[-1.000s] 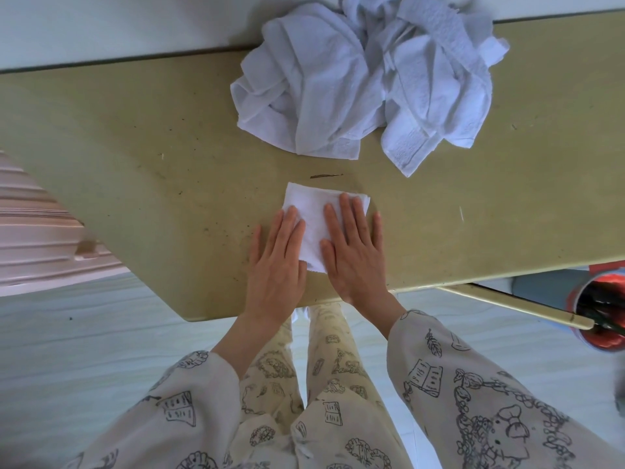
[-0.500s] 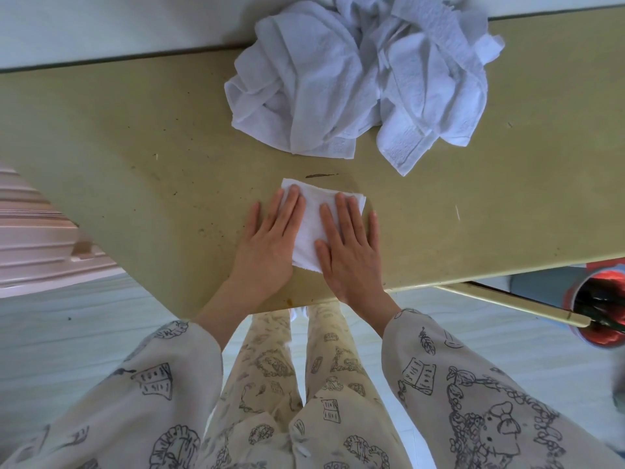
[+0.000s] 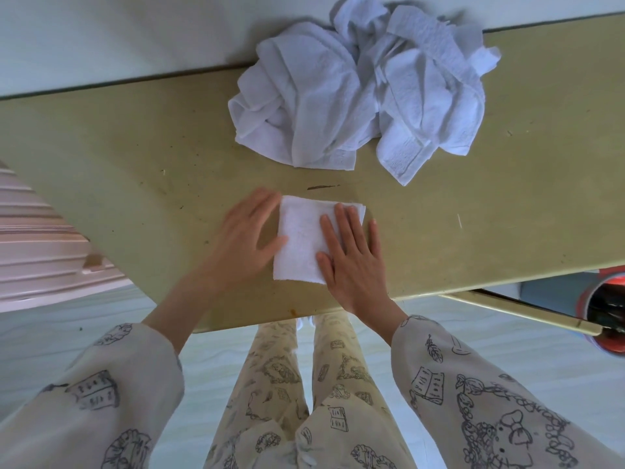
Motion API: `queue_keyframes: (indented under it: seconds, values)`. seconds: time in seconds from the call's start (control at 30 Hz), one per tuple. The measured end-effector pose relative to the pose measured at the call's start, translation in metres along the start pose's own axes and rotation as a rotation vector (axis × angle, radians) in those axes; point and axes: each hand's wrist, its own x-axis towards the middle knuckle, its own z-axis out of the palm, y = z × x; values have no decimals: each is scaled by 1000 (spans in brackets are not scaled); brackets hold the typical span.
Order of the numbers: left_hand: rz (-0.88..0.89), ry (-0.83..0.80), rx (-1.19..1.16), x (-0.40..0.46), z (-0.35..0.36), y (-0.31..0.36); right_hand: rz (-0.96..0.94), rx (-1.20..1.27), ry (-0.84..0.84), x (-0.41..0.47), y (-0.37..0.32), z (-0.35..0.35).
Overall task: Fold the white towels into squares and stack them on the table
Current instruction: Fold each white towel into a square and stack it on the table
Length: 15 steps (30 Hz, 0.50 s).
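One folded towel (image 3: 302,243) lies square near the front edge of the surface (image 3: 135,157), pressed under the flat, open right hand (image 3: 351,262). Left hand (image 3: 243,242), fingers spread, touches its side; the crumpled pile (image 3: 362,93) behind awaits folding, and no stack yet exists.

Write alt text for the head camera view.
A person's right hand presses flat on a small folded white towel on a tan table, while the blurred left hand lies open at its left edge. A heap of unfolded white towels sits at the table's far side.
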Motion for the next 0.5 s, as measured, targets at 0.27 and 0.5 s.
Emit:
queue_keyframes:
  seconds: [0.27, 0.5]
  values:
    - [-49, -31, 244, 45, 2, 14, -77, -13, -17, 3, 8, -3]
    - [-68, 2, 216, 39, -2, 7, -102, -19, -40, 4, 10, -4]
